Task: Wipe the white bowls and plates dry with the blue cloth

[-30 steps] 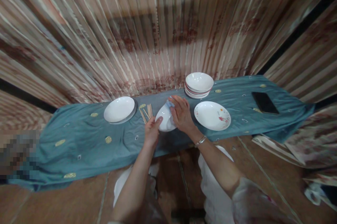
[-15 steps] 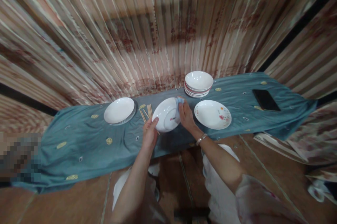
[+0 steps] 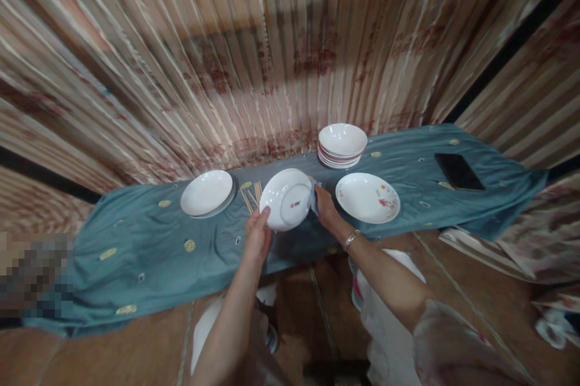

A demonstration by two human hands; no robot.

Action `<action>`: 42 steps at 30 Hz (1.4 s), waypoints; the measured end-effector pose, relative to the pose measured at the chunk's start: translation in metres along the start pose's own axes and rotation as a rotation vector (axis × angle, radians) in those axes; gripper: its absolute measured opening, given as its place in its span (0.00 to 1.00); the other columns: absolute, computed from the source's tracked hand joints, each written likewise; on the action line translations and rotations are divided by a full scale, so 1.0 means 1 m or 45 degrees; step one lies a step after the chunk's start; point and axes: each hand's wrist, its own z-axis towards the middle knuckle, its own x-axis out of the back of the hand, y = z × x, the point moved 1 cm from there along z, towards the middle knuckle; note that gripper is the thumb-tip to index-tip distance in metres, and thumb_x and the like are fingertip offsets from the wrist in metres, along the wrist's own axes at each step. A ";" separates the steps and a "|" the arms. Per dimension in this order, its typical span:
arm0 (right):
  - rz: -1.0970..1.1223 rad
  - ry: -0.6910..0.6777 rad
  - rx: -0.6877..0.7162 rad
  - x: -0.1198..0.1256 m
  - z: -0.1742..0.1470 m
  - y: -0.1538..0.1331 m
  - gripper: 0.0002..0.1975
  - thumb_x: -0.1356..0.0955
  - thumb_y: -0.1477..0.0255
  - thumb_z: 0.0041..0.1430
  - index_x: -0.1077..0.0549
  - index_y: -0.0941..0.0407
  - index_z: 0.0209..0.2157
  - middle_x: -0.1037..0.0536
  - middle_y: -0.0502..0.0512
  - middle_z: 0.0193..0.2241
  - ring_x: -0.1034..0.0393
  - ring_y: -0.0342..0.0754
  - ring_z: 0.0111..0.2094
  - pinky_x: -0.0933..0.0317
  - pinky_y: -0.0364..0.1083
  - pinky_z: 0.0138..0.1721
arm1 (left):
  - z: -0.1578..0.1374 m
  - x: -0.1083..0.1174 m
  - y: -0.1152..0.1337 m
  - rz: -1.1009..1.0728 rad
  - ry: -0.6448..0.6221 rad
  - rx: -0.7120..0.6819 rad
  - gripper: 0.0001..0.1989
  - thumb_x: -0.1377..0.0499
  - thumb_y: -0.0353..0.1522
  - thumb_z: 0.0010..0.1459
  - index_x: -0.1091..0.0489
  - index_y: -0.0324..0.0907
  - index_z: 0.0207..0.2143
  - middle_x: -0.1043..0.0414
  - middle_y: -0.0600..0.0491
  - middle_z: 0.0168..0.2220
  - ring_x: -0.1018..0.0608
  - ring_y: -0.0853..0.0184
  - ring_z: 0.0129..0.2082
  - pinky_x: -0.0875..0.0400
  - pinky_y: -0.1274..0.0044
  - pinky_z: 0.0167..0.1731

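A white plate [image 3: 290, 193], tilted with its marked underside facing me, is raised over the middle of the table. My left hand [image 3: 257, 232] grips its lower left rim, thumb on the near face. At the right rim my right hand [image 3: 325, 203] is closed on a light blue cloth [image 3: 314, 196] pressed against the plate. Just right of that hand lies a floral oval plate [image 3: 368, 197]. Several wooden chopsticks [image 3: 250, 197] lie left of the held plate, partly hidden by it.
A stack of white plates [image 3: 207, 193] sits on the left. Stacked bowls [image 3: 342, 141] stand at the back. A dark flat tablet-like object [image 3: 459, 171] rests on the right of the teal tablecloth [image 3: 158, 259]. Pleated curtains [image 3: 290, 60] hang behind the table.
The plate has turned so its base mark shows more fully. My right hand and the cloth have slid down and slightly right along the rim. My left hand keeps its hold.
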 end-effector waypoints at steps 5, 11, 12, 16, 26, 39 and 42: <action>0.021 0.051 0.055 0.005 0.009 -0.020 0.22 0.40 0.52 0.60 0.31 0.54 0.26 0.29 0.52 0.23 0.35 0.49 0.28 0.35 0.51 0.32 | -0.002 0.002 0.002 0.164 -0.076 -0.012 0.22 0.27 0.40 0.39 0.24 0.40 0.37 0.19 0.49 0.37 0.19 0.62 0.40 0.28 0.75 0.41; -0.029 0.090 0.199 0.016 0.022 -0.048 0.20 0.37 0.52 0.58 0.38 0.52 0.22 0.38 0.47 0.21 0.43 0.46 0.26 0.41 0.48 0.31 | 0.000 0.004 -0.006 0.266 -0.103 -0.100 0.26 0.28 0.37 0.39 0.26 0.43 0.44 0.20 0.50 0.44 0.21 0.63 0.44 0.30 0.75 0.44; -0.039 0.094 0.218 0.018 0.024 -0.052 0.20 0.38 0.52 0.58 0.39 0.51 0.22 0.39 0.46 0.20 0.44 0.45 0.25 0.42 0.47 0.31 | 0.000 0.003 -0.008 0.282 -0.115 -0.101 0.25 0.29 0.37 0.39 0.25 0.43 0.43 0.20 0.49 0.43 0.21 0.62 0.44 0.30 0.75 0.45; -0.093 0.123 0.290 0.023 0.027 -0.065 0.20 0.39 0.53 0.60 0.43 0.51 0.21 0.43 0.44 0.20 0.47 0.44 0.25 0.45 0.46 0.31 | 0.002 0.002 -0.020 0.322 -0.142 -0.092 0.22 0.29 0.35 0.38 0.25 0.42 0.39 0.19 0.50 0.40 0.21 0.63 0.42 0.31 0.73 0.47; -0.324 0.025 0.595 0.013 0.007 -0.092 0.20 0.42 0.57 0.67 0.37 0.53 0.25 0.33 0.49 0.22 0.40 0.45 0.26 0.41 0.47 0.33 | 0.000 0.002 -0.006 0.425 -0.063 -0.217 0.28 0.28 0.34 0.39 0.25 0.43 0.47 0.23 0.48 0.51 0.24 0.60 0.51 0.32 0.73 0.52; -0.550 -0.144 0.965 -0.011 -0.018 -0.104 0.18 0.44 0.67 0.69 0.27 0.57 0.48 0.22 0.65 0.45 0.29 0.56 0.48 0.36 0.57 0.52 | 0.001 -0.006 0.031 0.571 0.130 -0.373 0.21 0.32 0.47 0.46 0.20 0.42 0.37 0.20 0.50 0.35 0.22 0.62 0.38 0.29 0.77 0.36; -0.547 -0.190 1.017 -0.013 -0.024 -0.107 0.18 0.43 0.68 0.69 0.28 0.57 0.50 0.23 0.64 0.47 0.30 0.55 0.50 0.36 0.57 0.53 | 0.003 -0.004 0.032 0.560 0.101 -0.323 0.21 0.33 0.48 0.45 0.20 0.41 0.35 0.20 0.52 0.32 0.23 0.64 0.34 0.29 0.77 0.35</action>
